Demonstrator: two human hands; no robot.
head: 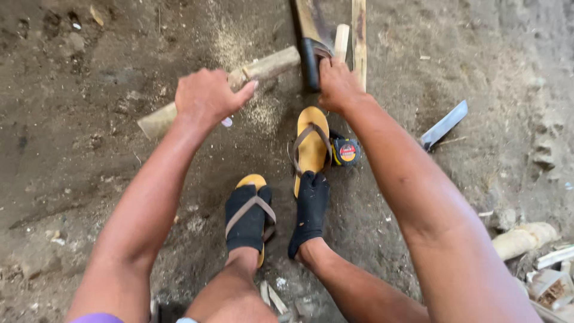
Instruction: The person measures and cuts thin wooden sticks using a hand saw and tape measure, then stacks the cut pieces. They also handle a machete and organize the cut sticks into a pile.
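Observation:
My left hand (206, 96) is closed around a pale wooden stick (272, 64) that lies slanted over the dirt ground. My right hand (338, 84) grips the dark handle of a hand saw (310, 60), whose blade runs away toward the top edge. Sawdust lies scattered under and beyond the stick. Below the hands are my two feet in dark socks; the left foot (248, 218) rests in a yellow sandal, while the right foot (311, 206) sits behind an empty yellow sandal (312, 140).
A yellow and black tape measure (345, 151) lies beside the sandal. A flat metal blade (443, 124) rests on the ground at right. Wooden slats (359, 33) lie near the saw. Wood pieces and scraps (526, 239) sit at the lower right.

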